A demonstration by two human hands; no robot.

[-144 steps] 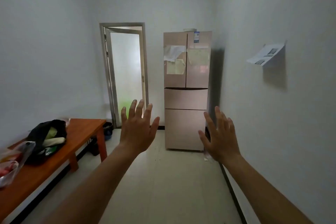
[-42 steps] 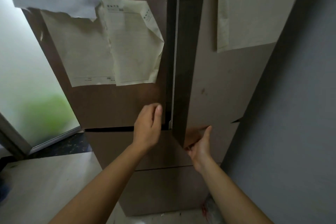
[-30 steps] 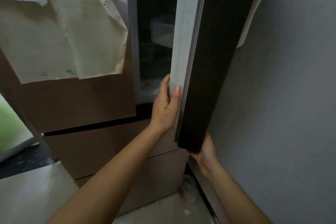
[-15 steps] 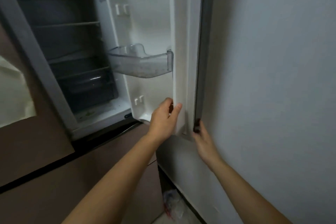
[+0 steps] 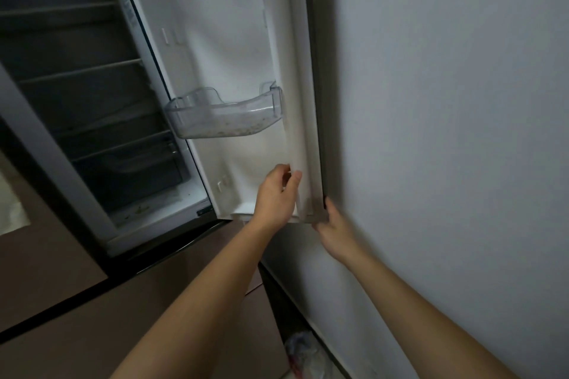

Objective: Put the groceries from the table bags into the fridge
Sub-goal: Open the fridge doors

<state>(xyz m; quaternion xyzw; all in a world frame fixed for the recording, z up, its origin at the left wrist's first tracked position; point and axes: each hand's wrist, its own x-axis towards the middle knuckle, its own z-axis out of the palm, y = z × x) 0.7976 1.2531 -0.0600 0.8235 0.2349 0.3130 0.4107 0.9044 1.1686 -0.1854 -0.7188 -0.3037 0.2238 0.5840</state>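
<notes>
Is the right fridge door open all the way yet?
Open wide. The door shows its white inner lining and clear bin; its outer edge is close to the wall, whether touching, cannot tell.

Plain pale wall [image 5: 446,101] at right; dim light; crumpled plastic [image 5: 303,351] on floor

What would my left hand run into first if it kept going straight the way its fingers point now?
The left hand points up along the inner edge of the open fridge door. Going straight, it would likely meet the clear door bin above it first, though depth is hard to judge.
</notes>
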